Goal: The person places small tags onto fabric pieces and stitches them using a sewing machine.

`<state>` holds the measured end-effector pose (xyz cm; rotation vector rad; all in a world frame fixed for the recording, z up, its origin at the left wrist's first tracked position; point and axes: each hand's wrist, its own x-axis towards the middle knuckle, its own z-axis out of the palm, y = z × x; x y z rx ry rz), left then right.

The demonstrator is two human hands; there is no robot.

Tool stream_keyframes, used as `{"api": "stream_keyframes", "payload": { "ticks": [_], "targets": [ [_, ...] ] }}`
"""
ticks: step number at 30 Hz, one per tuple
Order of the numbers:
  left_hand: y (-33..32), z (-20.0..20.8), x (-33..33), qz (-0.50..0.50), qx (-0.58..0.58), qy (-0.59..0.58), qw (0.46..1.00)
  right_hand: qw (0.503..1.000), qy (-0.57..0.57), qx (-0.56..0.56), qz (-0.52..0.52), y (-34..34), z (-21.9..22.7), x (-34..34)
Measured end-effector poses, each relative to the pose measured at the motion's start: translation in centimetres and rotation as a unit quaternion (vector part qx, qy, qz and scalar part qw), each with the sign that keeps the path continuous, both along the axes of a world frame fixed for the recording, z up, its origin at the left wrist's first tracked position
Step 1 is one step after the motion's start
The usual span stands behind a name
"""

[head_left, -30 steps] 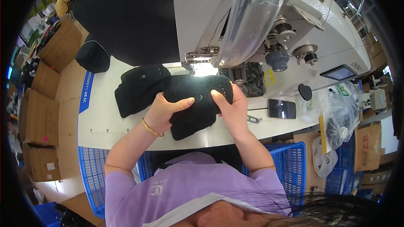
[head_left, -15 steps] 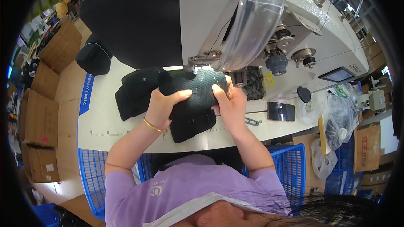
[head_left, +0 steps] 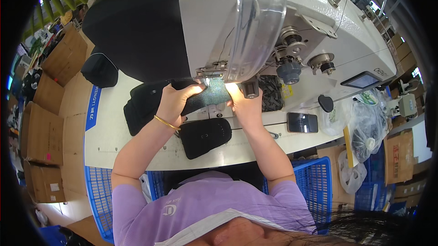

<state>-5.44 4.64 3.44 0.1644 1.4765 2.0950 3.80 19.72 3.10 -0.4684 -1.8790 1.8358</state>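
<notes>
A dark textured fabric piece (head_left: 211, 96) lies under the lit needle area of a white sewing machine (head_left: 207, 22). My left hand (head_left: 174, 102) grips its left side, thumb on top and the other fingers out of sight beneath. On its right side my right hand (head_left: 245, 105) holds the edge, its fingertips partly hidden by the machine head. Nearest my wrists, a black padded fabric piece (head_left: 205, 137) rests flat on the white table. More black fabric pieces (head_left: 139, 109) are piled left of my left hand.
Small dark parts (head_left: 270, 93) fill a recess right of the needle. A phone (head_left: 302, 122) and clear plastic bags (head_left: 362, 127) lie farther right. Blue baskets (head_left: 315, 186) stand below the table edge, and cardboard boxes (head_left: 45, 132) stand at the left.
Both hands have pushed the fabric piece farther under the needle area, tilting it. The black padded piece in front now shows almost whole. The machine appears slightly shifted left in view.
</notes>
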Motion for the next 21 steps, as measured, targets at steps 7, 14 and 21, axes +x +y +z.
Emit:
{"api": "stream_keyframes", "payload": {
  "ticks": [7,14,21],
  "targets": [
    [0.0,0.2,0.0,0.004,-0.01,0.005,1.0,0.998,0.038,-0.037,-0.029,-0.1,-0.5,-0.5],
    [0.1,0.7,-0.6,-0.002,-0.049,-0.002,0.999,0.998,-0.036,0.044,0.007,0.9,-0.5,-0.4],
    [-0.9,0.1,-0.9,0.048,0.035,-0.044,0.997,0.999,-0.014,0.019,0.024,1.2,-0.4,0.3]
  ]
}}
